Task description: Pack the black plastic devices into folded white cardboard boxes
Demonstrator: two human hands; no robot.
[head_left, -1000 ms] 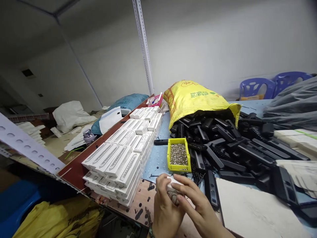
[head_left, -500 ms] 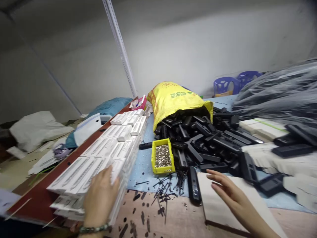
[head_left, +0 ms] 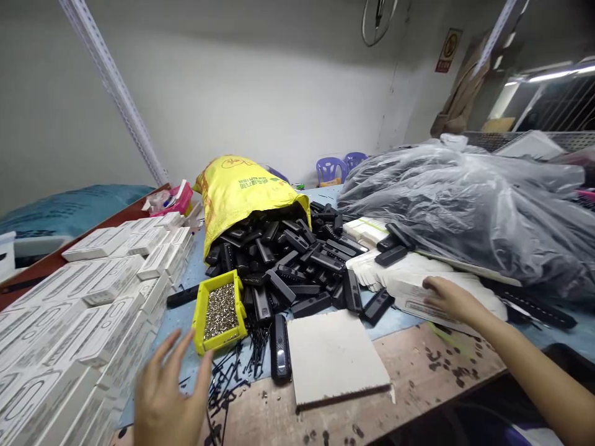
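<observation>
Now the right hand [head_left: 449,298] lies open on a white printed card [head_left: 409,302], its long axis running left to right, while the left hand [head_left: 170,402] spreads open, well away, near a yellow plastic tray [head_left: 201,319].

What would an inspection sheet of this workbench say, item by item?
Surface: wooden bench top with dark stains, partly covered by a blue mat.
Job's things: white printed cards; yellow tray of small metal parts.
Hands: right hand rests flat on the cards; left hand hangs open near the tray.
Clutter: black plastic parts spill from a yellow woven sack; thin black pins lie on the mat.
Cables: nothing seen.
Surroundings: stacked white boxes, a clear plastic bag, purple chairs.
</observation>
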